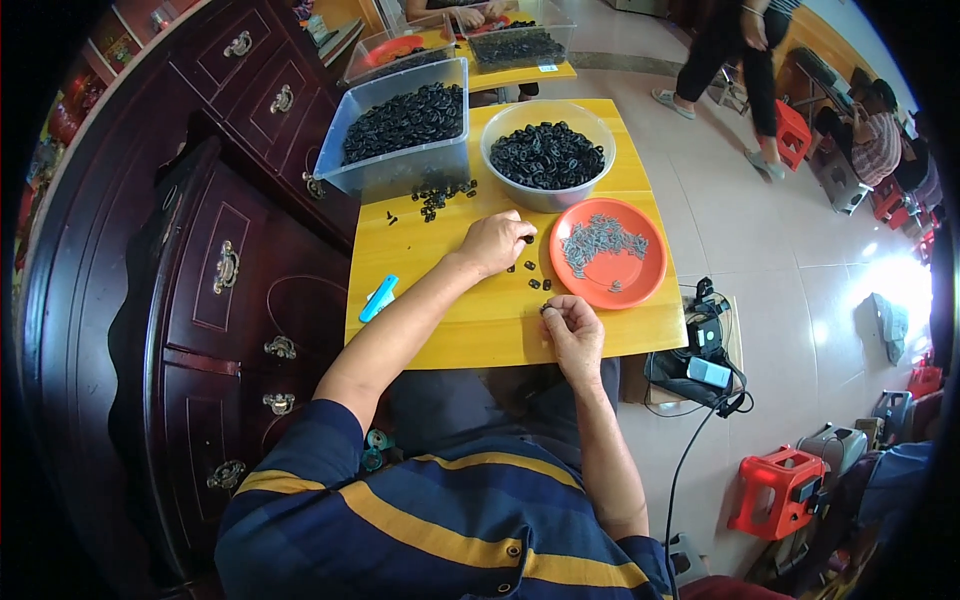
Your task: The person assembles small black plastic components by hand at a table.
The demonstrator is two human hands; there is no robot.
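Pinching a small black part (529, 239) at its fingertips, the left hand (490, 243) is reaching over the middle of the yellow table (440, 335), thumb and fingers gripping the part just left of the orange plate. The right hand (575, 335) is holding nearer the body, at the table's front edge — thumb and forefinger pressing together on another black part (546, 308). Between the hands, 4 loose black pieces (534, 283) are lying on the tabletop, untouched by the fingers.

Outward: the orange plate (645, 281) is sitting at the right, bearing a spread of small grey pieces (600, 243). Behind it, a translucent round bowl (545, 199) is carrying a heap of black parts. Left of the bowl, a clear rectangular bin (350, 180) is holding more, with a loose scatter (435, 203) lying in front. A turquoise-and-white tool (378, 298) is resting near the left edge — exact kind unclear.

Farther out: a dark wooden cabinet (200, 290) is standing along the left. Beyond the bin, a co-worker's hands (482, 14) are showing at another table (490, 79). A red stool (768, 485) is standing at lower right.
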